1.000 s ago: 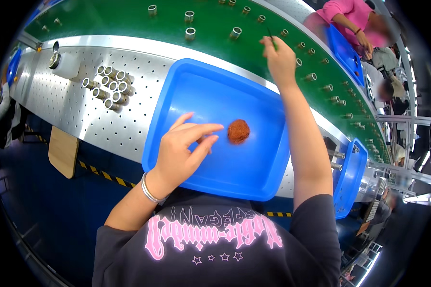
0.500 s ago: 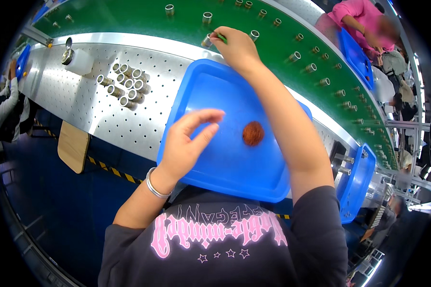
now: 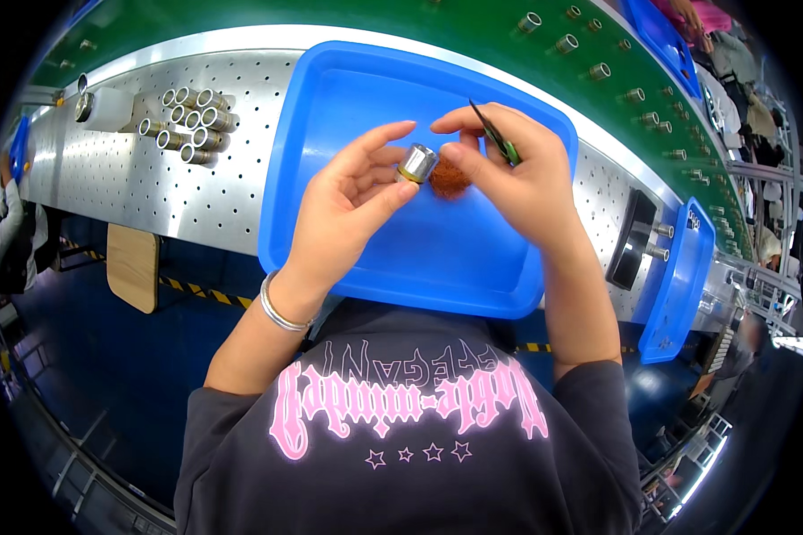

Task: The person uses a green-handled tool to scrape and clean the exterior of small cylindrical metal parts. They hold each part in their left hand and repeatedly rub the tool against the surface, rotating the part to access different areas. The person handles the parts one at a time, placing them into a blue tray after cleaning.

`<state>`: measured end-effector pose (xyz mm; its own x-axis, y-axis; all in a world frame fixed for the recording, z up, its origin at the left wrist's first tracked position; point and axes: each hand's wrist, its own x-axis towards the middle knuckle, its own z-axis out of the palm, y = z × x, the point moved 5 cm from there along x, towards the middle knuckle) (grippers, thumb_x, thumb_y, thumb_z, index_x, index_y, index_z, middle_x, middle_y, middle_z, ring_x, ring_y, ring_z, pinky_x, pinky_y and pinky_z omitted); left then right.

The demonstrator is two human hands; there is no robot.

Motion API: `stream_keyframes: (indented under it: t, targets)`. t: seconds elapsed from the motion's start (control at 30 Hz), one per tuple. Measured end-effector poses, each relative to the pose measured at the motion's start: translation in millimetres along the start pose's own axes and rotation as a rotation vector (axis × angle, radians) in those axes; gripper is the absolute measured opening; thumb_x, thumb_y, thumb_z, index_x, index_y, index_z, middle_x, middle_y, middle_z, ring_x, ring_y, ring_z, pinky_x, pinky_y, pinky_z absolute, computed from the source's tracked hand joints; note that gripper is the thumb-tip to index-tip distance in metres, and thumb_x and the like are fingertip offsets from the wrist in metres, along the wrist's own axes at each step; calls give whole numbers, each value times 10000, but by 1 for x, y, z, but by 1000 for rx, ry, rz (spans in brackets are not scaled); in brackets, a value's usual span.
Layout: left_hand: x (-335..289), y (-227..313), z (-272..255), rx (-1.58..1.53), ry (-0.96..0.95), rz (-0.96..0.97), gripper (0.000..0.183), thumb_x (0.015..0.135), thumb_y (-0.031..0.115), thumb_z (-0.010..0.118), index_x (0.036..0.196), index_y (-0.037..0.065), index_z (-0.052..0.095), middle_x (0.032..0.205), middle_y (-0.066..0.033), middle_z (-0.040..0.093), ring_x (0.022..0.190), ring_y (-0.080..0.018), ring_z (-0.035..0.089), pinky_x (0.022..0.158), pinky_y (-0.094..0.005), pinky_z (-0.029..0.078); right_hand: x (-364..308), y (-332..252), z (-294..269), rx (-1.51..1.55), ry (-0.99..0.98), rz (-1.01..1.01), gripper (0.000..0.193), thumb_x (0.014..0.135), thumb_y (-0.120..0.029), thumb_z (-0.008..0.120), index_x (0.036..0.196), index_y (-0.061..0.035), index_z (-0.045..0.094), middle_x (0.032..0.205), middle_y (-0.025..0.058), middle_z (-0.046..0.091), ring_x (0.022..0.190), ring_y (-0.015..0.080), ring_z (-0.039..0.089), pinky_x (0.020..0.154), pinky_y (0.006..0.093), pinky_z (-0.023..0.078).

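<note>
Over the blue tray (image 3: 330, 267), my left hand (image 3: 343, 201) has its thumb and fingers closed on a short shiny metal sleeve (image 3: 418, 161) with a yellowish lower rim. My right hand (image 3: 522, 174) is just right of it, its thumb tip close to the sleeve. Held in that hand is a small dark pointed tool with green on its handle (image 3: 507, 150), which looks like snips; its tip points up and left. Below the sleeve, partly covered by it, a reddish-brown fibrous ball (image 3: 451, 181) lies in the tray.
Several metal sleeves (image 3: 192, 120) are grouped on the perforated metal table (image 3: 241, 201) at left, near a whitish container (image 3: 110, 109). Beyond the tray runs a green conveyor (image 3: 473, 31) carrying more sleeves (image 3: 567, 43). A black box (image 3: 632, 239) and another blue tray (image 3: 678, 285) are at right.
My right hand has come back from the conveyor to above the tray, the tool still in it. A sleeve is now in my left hand, which was empty.
</note>
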<state>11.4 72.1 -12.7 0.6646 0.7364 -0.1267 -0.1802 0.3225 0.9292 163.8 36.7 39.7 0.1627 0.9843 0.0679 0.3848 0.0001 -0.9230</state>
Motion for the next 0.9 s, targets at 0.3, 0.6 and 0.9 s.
stream_keyframes:
  t: [0.3,0.6,0.9]
  targets:
    - [-6,0,9,128,54,54,422,849,-4,581,1256,27,473,1089,-103,578,997,-153,578,857,-270,483,-13,-14,20,-274,9,-331,186,680,-25,654,859,-70,636,794,44,612,675,203,606,566,276,478]
    - [-1,-18,13,-474,6,-190,393,903,114,540,1268,27,425,1126,-149,585,1008,-198,586,915,-302,456,-34,31,12,492,-27,103,78,828,-61,637,849,9,613,790,30,618,710,58,541,622,203,433]
    - [-1,-19,8,-503,53,-188,417,903,112,538,1287,22,404,1160,-162,557,1018,-200,585,891,-278,480,-38,20,3,419,175,22,70,801,-44,672,821,7,628,766,21,623,664,47,529,572,179,408]
